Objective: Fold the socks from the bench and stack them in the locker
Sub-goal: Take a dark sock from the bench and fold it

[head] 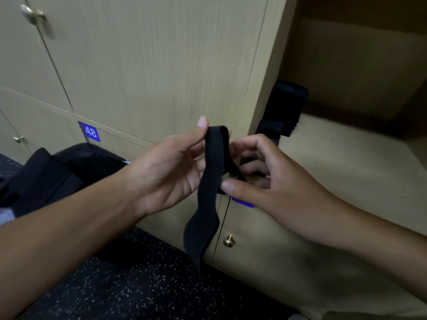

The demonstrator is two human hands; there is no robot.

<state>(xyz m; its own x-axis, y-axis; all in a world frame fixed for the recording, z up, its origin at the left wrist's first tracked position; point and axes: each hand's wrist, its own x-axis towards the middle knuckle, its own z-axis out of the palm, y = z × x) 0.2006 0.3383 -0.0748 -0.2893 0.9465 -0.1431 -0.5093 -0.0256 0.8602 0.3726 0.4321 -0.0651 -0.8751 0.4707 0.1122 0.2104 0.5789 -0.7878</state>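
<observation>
A: What takes up most of the view?

B: A wall of pale wooden lockers (pixel 150 65). On the right, one open locker (pixel 346 146) shows its bare shelf, and the dark speckled floor (pixel 138 285) runs along the near edge.

A: Anything already inside the open one?

B: Yes, a stack of dark folded socks (pixel 287 107) stands at the shelf's left edge, against the locker's side wall.

A: And on the left?

B: A heap of dark cloth (pixel 53 172) lies on the far left; I cannot tell what it rests on. Just above it is a blue tag (pixel 90 132) reading 48.

A: The hands?

B: The left hand (pixel 166 172) is palm-up, and its thumb and fingers pinch the top fold of a black sock (pixel 208 185). The right hand (pixel 261 176) has its fingers curled, and its thumb presses the sock's shorter end.

A: Where is the sock, then?

B: In the air between both hands, in front of the closed doors, just left of the open locker. It is doubled over at the top, and its long end hangs down toward the floor.

A: Smallest thing?

B: A brass knob (pixel 228 240) on a lower door, just right of the hanging end.
</observation>
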